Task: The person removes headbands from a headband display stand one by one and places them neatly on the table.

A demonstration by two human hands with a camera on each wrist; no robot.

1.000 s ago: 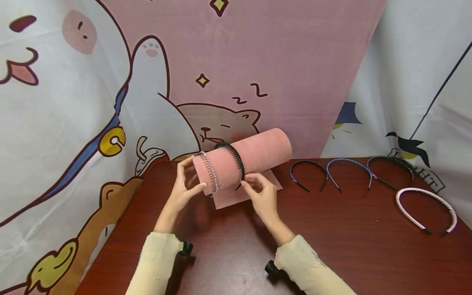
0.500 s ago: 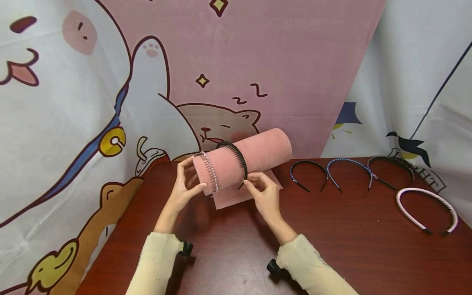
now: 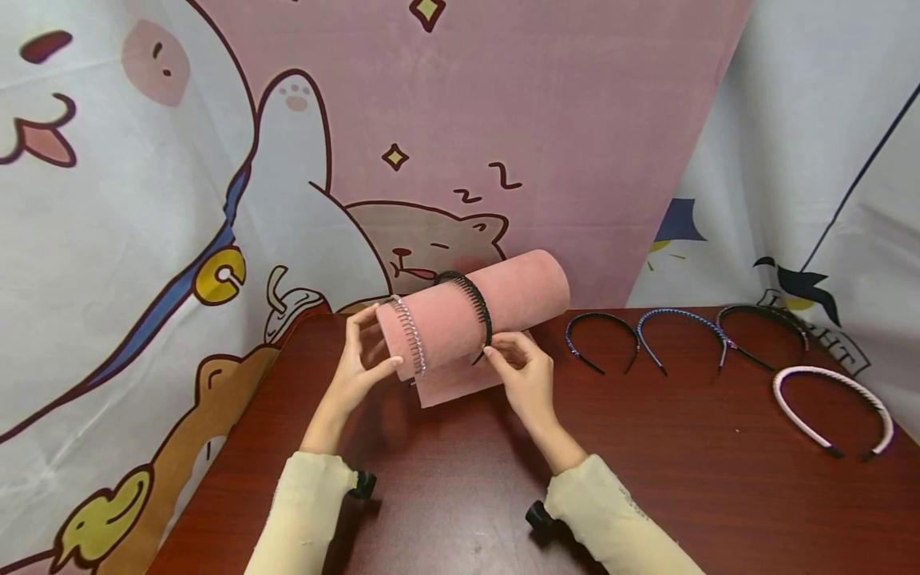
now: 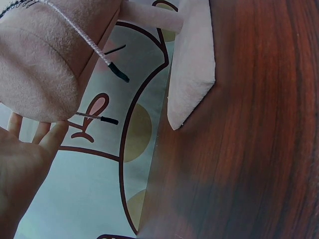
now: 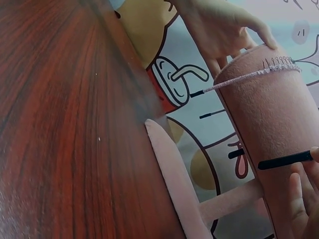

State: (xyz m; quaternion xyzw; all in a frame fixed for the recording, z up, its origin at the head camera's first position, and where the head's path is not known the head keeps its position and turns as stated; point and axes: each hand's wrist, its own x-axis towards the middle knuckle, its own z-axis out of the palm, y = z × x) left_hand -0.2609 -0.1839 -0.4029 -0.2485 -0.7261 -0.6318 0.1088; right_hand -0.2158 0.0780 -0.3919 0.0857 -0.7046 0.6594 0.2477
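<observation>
A pink plush headband stand has a long padded roll raised on a post above a flat base. My left hand grips the roll's near left end, thumb in front and fingers behind. Close to that end sits a pale glittery toothed headband, its dark tips hanging below the roll in the left wrist view. A black toothed headband arches over the middle of the roll. My right hand pinches its front end between thumb and fingers; its black tip juts out past them.
Right of the stand, several headbands lie along the back of the dark wooden table: a dark one, a blue one and another dark one. Nearer is a white-pink headband. A cartoon-printed cloth hangs behind.
My right hand has slid the black headband to the right along the roll, away from the pale glittery one. The left hand and the stand have stayed in place.
</observation>
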